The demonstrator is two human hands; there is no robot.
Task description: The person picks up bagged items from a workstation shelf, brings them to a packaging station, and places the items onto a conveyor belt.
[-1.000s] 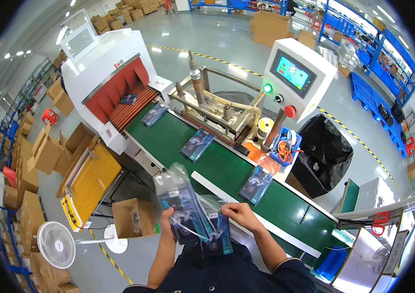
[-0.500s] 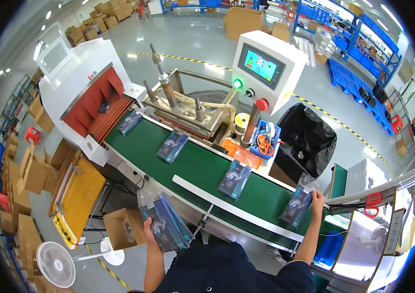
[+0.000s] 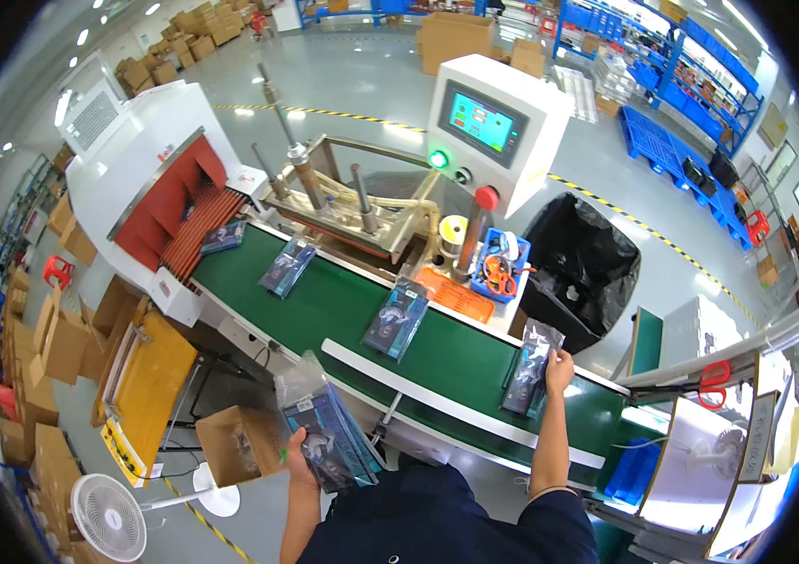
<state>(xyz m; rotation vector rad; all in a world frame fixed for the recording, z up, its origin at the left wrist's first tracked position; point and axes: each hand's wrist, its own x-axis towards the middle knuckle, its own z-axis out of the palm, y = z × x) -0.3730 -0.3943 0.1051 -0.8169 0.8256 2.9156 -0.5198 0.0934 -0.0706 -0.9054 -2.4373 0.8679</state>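
At the far left, a white machine [image 3: 136, 174] stands with its red curtain [image 3: 174, 188] hanging over a bed of rollers [image 3: 200, 226], and the first flat pack [image 3: 223, 238] lies where those rollers meet the green belt [image 3: 465, 359]. Next along, a second pack [image 3: 288, 267] lies flat on the belt, well apart from the first. Below it, on the person's side and off the belt, the left hand [image 3: 299, 459] holds a stack of packs [image 3: 336, 440] in clear wrapping, the thumb pressed on top and the other fingers tucked underneath; the fanned edges show several packs, so this part is yet to be laid out. Further right, a third pack [image 3: 397, 320] lies on the belt, beyond the white rail [image 3: 456, 402] and with nobody touching it. A fourth pack [image 3: 529, 378] lies near the right end of the belt, and the right hand [image 3: 559, 373] is at its right edge with the fingers bunched together; whether they pinch the wrapping or merely rest against it is hard to tell at this size. By my reading, three packs are down and free, the fourth is nearly so, and the stack remains.
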